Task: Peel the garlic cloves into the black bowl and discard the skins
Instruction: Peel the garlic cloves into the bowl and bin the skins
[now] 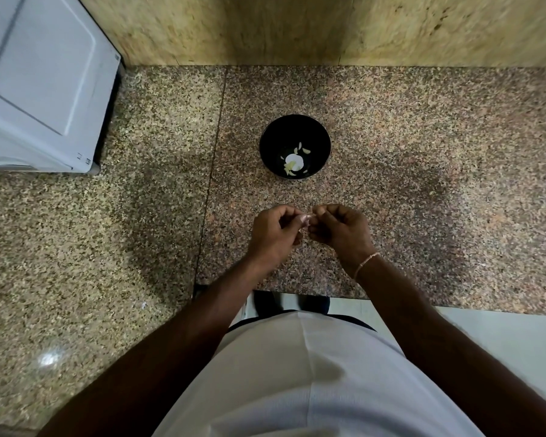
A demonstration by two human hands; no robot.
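**Room round the fingers**

Ahead of the curled fingers (pixel 292 216): bare speckled granite counter (pixel 423 152), then the round black bowl (pixel 267 143) w/ pale garlic pieces, well apart. Open counter both sides of fingers. Far ahead-left, white boxy appliance (pixel 44 83) blocks that corner; yellowish stone wall (pixel 265 26) closes the back.

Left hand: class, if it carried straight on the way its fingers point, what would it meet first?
The left hand points right, so it would first meet the garlic clove pinched between both hands, then the right hand directly behind.
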